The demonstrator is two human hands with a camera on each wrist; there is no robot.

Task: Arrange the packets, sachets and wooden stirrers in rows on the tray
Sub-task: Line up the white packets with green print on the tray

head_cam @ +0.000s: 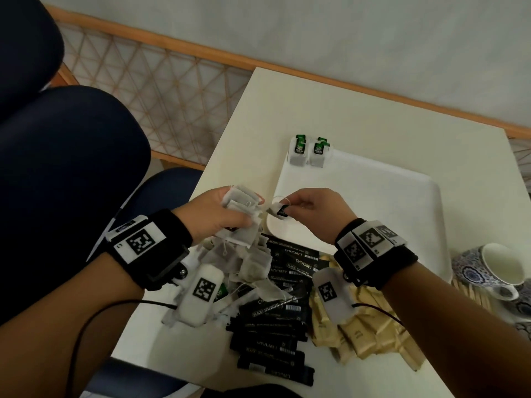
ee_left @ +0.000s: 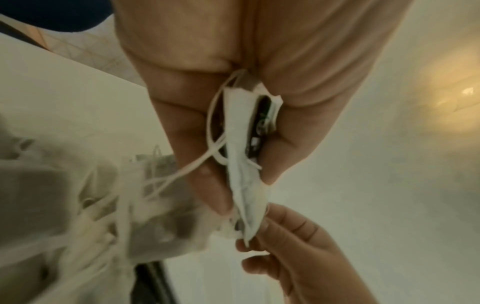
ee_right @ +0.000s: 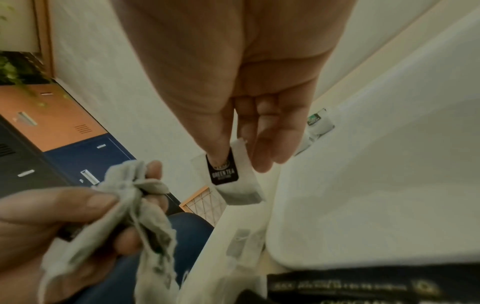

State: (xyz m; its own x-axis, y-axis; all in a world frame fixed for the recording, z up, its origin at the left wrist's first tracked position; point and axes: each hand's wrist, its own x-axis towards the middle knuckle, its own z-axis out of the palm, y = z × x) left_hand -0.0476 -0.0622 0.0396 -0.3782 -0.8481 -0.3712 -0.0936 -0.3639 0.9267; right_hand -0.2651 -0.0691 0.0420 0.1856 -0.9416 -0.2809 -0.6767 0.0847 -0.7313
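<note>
My left hand point(head_cam: 227, 214) grips a bunch of white tea bags point(head_cam: 242, 202) above the table's left edge; the left wrist view shows the tea bags point(ee_left: 246, 164) squeezed between thumb and fingers. My right hand point(head_cam: 298, 206) pinches a single tea bag point(head_cam: 277, 211) with a black "green tea" tag point(ee_right: 222, 170), just over the near left rim of the white tray point(head_cam: 373, 202). Two tea bags point(head_cam: 309, 152) lie side by side at the tray's far left corner. Below my hands lie loose tea bags point(head_cam: 247, 262), black sachets point(head_cam: 273, 326) and tan packets point(head_cam: 359, 334).
A blue patterned cup point(head_cam: 494, 268) stands at the right of the tray, with wooden stirrers point(head_cam: 471, 291) beside it. The cream table point(head_cam: 373, 116) ends at left, where dark blue chairs point(head_cam: 71, 168) stand. A wicker screen point(head_cam: 172, 96) runs behind.
</note>
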